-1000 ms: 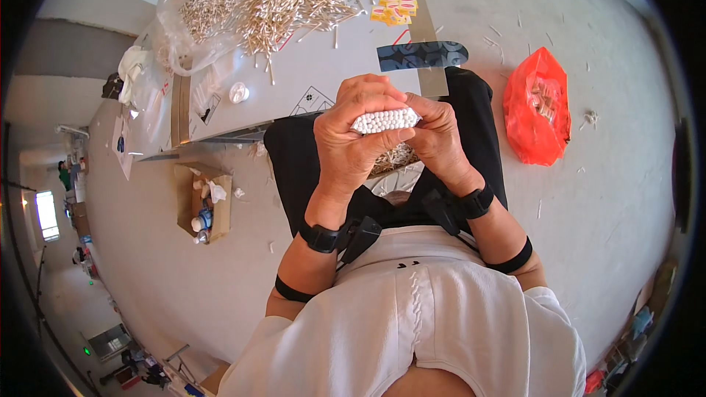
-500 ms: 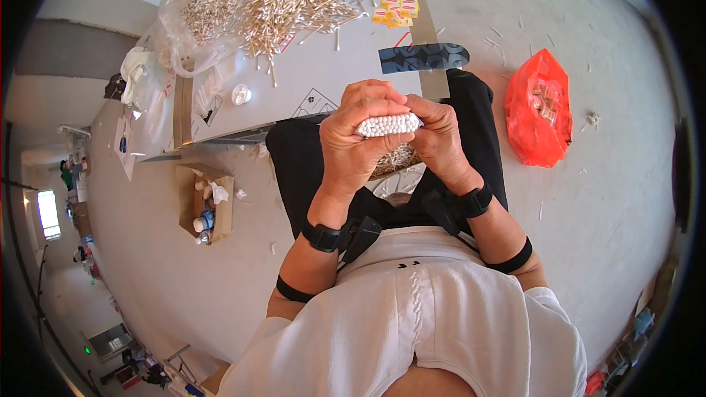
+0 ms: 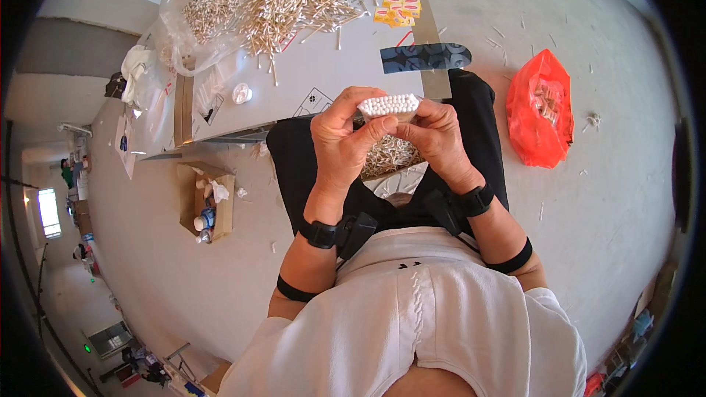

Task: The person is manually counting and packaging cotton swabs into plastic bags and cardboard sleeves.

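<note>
Carefully, the left hand point(image 3: 340, 132) and right hand point(image 3: 438, 132) pinch the two ends of a small flat bundle of white-tipped cotton sticks point(image 3: 390, 106). Each grip is closed snugly on it, thumbs near the middle, maybe so no sticks slip out. It is up over the lap, white tips facing the eyes, perhaps so they are easy to see. Past the knees stands a pale, flat worktop point(image 3: 268, 99) with a loose heap of cotton sticks point(image 3: 294, 11) and little yellow-and-white paper packs point(image 3: 397, 11), likely close for easy reaching. A shiny red plastic bag point(image 3: 521, 132) sits on the grey floor point(image 3: 603, 213), among scattered sticks.
</note>
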{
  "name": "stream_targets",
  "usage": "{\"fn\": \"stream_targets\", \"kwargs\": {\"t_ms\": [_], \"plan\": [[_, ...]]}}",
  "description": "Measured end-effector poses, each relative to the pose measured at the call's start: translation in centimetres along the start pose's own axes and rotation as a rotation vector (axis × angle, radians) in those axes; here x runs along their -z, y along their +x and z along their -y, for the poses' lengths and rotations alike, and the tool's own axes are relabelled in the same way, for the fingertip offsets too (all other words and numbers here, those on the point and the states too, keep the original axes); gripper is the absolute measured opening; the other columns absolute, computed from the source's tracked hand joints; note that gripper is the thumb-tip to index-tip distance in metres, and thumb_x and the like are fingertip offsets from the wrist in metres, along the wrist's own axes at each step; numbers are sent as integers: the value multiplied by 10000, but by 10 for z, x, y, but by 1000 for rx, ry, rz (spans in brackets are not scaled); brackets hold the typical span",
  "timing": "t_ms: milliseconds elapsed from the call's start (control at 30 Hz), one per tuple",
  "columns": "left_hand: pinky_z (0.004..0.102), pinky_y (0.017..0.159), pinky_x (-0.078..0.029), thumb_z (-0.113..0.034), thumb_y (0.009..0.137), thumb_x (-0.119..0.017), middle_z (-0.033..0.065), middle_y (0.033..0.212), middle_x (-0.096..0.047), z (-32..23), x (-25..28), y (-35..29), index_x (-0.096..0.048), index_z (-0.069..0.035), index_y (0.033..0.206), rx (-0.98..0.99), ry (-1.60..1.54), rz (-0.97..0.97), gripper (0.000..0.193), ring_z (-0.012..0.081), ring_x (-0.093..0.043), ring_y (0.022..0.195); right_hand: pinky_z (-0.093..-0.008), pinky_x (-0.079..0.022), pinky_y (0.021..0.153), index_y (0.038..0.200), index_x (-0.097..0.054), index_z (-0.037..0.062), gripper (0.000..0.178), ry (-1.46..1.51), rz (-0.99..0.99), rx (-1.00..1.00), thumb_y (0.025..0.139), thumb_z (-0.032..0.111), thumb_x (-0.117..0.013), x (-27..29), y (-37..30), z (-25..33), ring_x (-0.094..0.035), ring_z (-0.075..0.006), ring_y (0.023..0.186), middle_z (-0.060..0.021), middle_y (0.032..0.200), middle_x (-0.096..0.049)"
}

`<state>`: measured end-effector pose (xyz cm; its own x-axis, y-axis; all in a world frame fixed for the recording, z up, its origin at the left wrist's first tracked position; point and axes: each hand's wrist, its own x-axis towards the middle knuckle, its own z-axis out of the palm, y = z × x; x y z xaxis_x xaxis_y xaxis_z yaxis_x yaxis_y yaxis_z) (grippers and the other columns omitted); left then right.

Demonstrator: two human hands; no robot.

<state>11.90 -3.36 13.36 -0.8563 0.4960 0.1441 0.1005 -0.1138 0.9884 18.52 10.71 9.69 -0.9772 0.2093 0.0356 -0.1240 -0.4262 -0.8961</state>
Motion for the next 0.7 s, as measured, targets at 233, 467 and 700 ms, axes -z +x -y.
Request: {"fn": "stream_targets", "kwargs": {"t_ms": [233, 467, 700], "plan": [[230, 778, -482, -40, 830, -739, 22, 934, -666, 2, 6, 1, -668, 18, 1032, 38, 9, -21, 221, 81, -593, 855, -204, -462, 672, 918, -699, -7, 133, -60, -13, -50, 876, 117, -719, -2, 2, 2, -544, -22, 763, 27, 828, -654], [312, 885, -494, 95, 761, -620, 71, 1108, -665, 11, 3, 6, -626, -94, 1246, -240, 354, -167, 520, 212, -570, 1105, -219, -506, 652, 1125, -648, -6, 286, 229, -257, -296, 863, 108, -658, -3, 8, 9, -653, -111, 738, -59, 928, -698], [355, 889, -513, 140, 687, -649, 84, 1073, -685, 22, 11, 7, -687, -56, 1075, -394, 599, 78, 436, 269, -601, 1072, -172, -461, 591, 1211, -631, 26, 331, 356, -66, -283, 925, 191, -639, 11, 7, 4, -610, -66, 695, -58, 912, -692]]}}
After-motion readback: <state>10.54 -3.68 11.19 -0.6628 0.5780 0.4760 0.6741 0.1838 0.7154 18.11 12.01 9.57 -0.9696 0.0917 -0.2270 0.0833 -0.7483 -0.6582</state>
